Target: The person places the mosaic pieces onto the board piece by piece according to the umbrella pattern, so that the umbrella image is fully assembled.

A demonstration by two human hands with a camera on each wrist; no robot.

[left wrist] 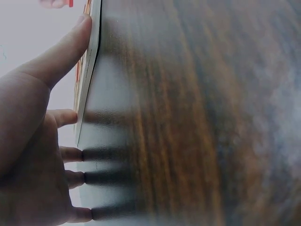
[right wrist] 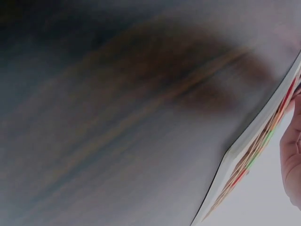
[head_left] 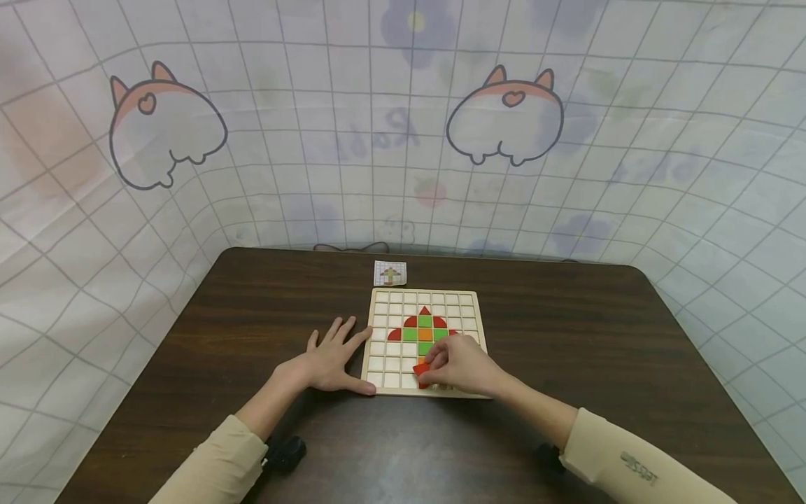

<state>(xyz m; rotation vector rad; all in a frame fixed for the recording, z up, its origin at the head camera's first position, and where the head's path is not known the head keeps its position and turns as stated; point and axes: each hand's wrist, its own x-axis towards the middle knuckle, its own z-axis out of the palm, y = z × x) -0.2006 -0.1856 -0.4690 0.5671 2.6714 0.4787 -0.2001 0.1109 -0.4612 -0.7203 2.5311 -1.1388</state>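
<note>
A wooden grid board [head_left: 384,364] lies on the table, its low ridges dividing it into squares. Green tiles [head_left: 409,335], an orange tile [head_left: 425,334] and dark red pieces [head_left: 425,311] form a pattern on it. My right hand [head_left: 466,364] is over the board's lower part and pinches a red tile [head_left: 420,369] between thumb and fingers, hiding some squares. My left hand [head_left: 327,360] lies spread on the table, its thumb and index finger touching the board's left edge. In the left wrist view the thumb [left wrist: 70,47] rests against that edge.
A small printed card [head_left: 390,274] with a similar coloured pattern lies just beyond the board's far left corner. The dark wooden table [head_left: 567,322] extends around the board. A patterned curtain [head_left: 352,126] hangs behind and at both sides.
</note>
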